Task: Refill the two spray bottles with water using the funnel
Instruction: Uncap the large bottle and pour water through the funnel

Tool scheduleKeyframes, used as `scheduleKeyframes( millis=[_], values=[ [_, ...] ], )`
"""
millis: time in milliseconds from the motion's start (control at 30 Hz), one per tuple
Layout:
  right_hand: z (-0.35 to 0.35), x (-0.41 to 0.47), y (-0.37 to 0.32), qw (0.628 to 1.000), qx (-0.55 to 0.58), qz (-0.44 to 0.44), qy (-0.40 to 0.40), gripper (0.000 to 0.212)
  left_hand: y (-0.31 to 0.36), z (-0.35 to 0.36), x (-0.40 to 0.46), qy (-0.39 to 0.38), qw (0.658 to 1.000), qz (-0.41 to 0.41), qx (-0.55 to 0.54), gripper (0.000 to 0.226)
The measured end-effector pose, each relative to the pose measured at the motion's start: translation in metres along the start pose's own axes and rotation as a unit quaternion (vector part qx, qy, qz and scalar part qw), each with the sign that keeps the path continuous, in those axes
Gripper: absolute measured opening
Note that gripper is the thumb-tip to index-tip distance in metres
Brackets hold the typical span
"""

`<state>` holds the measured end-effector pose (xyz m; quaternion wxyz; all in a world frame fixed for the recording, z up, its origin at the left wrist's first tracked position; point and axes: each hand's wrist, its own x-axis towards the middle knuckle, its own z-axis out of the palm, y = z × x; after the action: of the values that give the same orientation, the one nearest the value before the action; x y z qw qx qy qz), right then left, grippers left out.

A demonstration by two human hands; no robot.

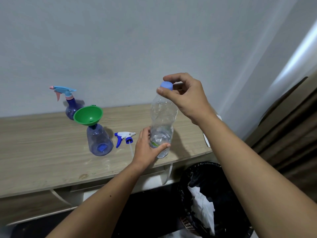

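The clear, thin-walled plastic water bottle stands upright near the front right edge of the pale wood-grain desk. Only its lower part appears to hold water, so it likely handles light and bottom-heavy; the crumpled upper wall looks soft and would buckle under a hard squeeze, and the smooth plastic may be slippery if wet. The firmer places to hold are probably low on the body and at the rigid neck.

The left hand wraps the lower body from the left, thumb across the near side over the label, fingers behind. The right hand comes from above and pinches the round light-blue cap between thumb and forefinger; whether the cap is tight or loosened cannot be told.

To the left stands the open blue translucent spray bottle with the green plastic funnel seated, tilted, in its neck. Its white-and-blue trigger head lies on the desk between that bottle and the left hand. Farther left, near the wall, the purple spray bottle with a blue-and-pink trigger is capped.
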<state>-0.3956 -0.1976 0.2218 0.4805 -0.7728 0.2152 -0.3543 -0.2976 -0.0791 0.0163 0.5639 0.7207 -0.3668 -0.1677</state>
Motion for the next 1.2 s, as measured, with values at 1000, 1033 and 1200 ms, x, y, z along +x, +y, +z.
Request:
scheduleKeyframes(
  millis=[1000,1033,1200],
  values=[
    [-0.009,0.007,-0.012,0.996,-0.053,-0.072,0.004,0.028,-0.002,0.000,0.003,-0.027,1.000,-0.005,-0.003,0.098],
    [-0.011,0.008,-0.013,0.997,-0.040,-0.072,0.006,0.029,-0.002,0.000,0.003,-0.028,1.000,-0.006,-0.003,0.097],
    [-0.028,0.006,-0.003,0.997,-0.014,-0.068,0.044,0.034,-0.003,0.001,0.003,-0.035,0.999,-0.011,-0.025,0.107]
  ],
)
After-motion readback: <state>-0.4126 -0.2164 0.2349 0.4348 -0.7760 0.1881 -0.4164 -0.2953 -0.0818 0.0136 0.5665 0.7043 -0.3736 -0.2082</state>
